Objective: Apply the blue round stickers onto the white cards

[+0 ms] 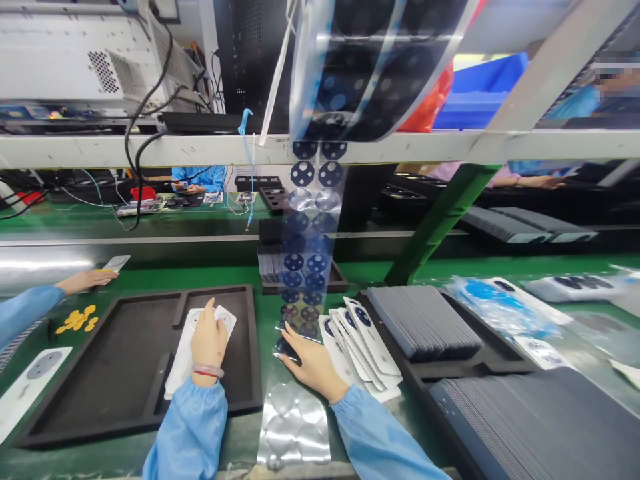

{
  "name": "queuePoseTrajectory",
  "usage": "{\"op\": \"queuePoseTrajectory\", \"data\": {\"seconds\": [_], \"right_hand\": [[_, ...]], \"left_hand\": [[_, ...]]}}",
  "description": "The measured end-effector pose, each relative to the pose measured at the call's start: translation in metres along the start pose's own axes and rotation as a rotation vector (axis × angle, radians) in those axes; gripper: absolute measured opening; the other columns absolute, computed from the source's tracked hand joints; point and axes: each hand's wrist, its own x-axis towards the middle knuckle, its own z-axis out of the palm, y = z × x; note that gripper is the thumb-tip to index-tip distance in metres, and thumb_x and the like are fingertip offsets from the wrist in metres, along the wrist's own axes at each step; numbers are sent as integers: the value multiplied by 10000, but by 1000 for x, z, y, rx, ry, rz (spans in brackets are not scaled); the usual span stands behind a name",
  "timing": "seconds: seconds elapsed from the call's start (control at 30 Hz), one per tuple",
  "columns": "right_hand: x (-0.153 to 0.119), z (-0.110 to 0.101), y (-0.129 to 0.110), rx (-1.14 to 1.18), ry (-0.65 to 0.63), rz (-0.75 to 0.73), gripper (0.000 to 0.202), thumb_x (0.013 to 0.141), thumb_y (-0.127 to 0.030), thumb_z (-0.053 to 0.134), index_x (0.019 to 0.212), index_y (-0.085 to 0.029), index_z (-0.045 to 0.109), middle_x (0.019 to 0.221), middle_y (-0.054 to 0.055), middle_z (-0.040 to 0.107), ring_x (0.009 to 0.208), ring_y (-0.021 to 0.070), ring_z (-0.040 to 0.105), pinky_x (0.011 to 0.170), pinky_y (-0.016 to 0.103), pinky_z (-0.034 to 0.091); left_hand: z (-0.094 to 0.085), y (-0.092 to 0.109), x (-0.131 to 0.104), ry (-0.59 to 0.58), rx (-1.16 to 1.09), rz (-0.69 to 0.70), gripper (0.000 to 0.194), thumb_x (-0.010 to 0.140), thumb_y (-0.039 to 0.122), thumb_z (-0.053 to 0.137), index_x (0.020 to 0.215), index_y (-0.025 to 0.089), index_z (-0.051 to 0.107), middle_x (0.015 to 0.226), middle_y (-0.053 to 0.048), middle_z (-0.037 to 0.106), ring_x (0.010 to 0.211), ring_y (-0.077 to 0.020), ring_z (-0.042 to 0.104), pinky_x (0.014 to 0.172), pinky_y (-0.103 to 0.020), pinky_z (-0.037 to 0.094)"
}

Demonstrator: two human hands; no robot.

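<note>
My left hand [207, 340] lies on top of white phone-back-shaped panels [181, 360], slightly fanned in a black tray [125, 360]. Its fingers reach forward over the round camera area and cover much of it. A clear film strip [295, 433] hangs from a big roll [370, 67] overhead and runs down to the bench. Dark round camera-lens stickers [316, 263] sit on it in two columns; the lowest stretch shows only bare circles. With thumb and fingers, my right hand [315, 363] grips the strip at a dark, shiny part. Beside it several white panels [360, 343] with dark round areas lie fanned.
Trays of stacked grey panels [425, 320] stand at the right, near plastic wrapping [505, 303]. At the left, another person's hand [85, 281] touches a white panel [117, 263] beside yellow tabs [77, 320]. A green post [440, 227] and a white beam [210, 150] cross ahead.
</note>
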Motion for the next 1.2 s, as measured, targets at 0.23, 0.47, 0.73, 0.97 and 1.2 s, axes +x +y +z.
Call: {"op": "queuePoseTrajectory", "data": {"seconds": [0.23, 0.47, 0.73, 0.97, 1.2], "right_hand": [[0, 4, -3, -67, 12, -11, 371, 927, -335, 557, 1277, -238, 627, 1469, 93, 462, 924, 287, 729, 834, 441, 590], [-9, 12, -13, 61, 5, -146, 290, 930, -277, 547, 1178, -228, 690, 1243, 119, 671, 1089, 276, 683, 924, 410, 572], [-15, 1, -16, 42, 20, -192, 272, 945, -356, 540, 1111, -250, 729, 1196, 101, 699, 1045, 272, 700, 877, 417, 586], [-10, -7, -12, 67, 152, -141, 243, 939, -372, 560, 1032, -243, 744, 1100, 91, 739, 1011, 267, 704, 866, 444, 557], [-12, -9, -14, 89, 127, -161, 212, 941, -346, 559, 1005, -249, 737, 1027, 73, 754, 914, 243, 699, 792, 398, 525]], "left_hand": [[11, -13, 7, 40, -105, 95, 367, 899, 188, 443, 1241, 101, 543, 1257, -193, 599, 1188, -331, 564, 1008, -488, 450], [24, 36, 4, -174, -709, 270, 501, 870, 384, 584, 1307, 162, 478, 1353, -156, 550, 1270, -252, 535, 1106, -442, 397], [35, 99, 7, -399, -732, 159, 266, 893, 444, 522, 925, 192, 601, 711, -33, 696, 706, -197, 689, 719, -303, 523], [49, 93, -9, -584, -437, 170, 144, 832, 287, 615, 706, 215, 614, 590, -26, 679, 653, -219, 683, 708, -318, 486], [53, 88, -13, -634, -268, 127, 202, 736, 217, 691, 556, 198, 600, 552, -55, 647, 703, -265, 691, 767, -369, 502]]}}
